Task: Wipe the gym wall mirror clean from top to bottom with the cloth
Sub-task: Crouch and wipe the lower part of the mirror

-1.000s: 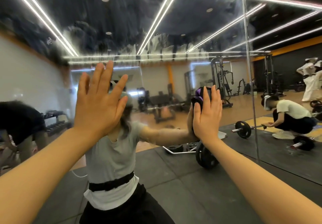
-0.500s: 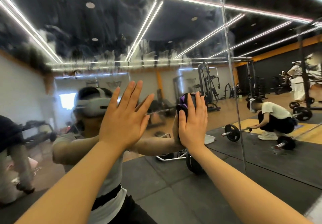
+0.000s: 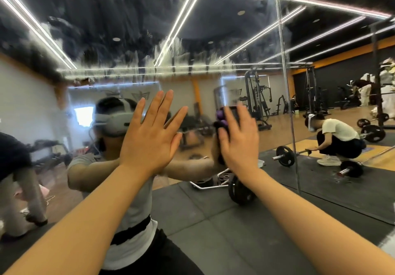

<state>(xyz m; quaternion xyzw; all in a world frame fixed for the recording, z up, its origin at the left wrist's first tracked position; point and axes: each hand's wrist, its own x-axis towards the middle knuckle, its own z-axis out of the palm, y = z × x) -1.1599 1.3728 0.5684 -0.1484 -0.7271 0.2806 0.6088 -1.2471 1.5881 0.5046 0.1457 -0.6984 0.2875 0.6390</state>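
Note:
The wall mirror (image 3: 192,28) fills the view, with streaky wet smears across its upper part. My right hand (image 3: 238,140) presses a purple and black cloth (image 3: 222,117) flat against the glass with straight fingers; only the cloth's edge shows past my fingers. Left of it, my left hand (image 3: 149,135) lies flat on the mirror, fingers straight and spread, holding nothing.
A vertical seam (image 3: 286,95) splits the mirror into panels on the right. The glass reflects me, a crouching person (image 3: 335,140), barbells (image 3: 284,156), weight plates (image 3: 239,191), machines and dark floor mats.
My left hand has slid right and down along the glass, closer to the right hand. The right hand with the cloth has stayed at about the same height. The view has shifted right.

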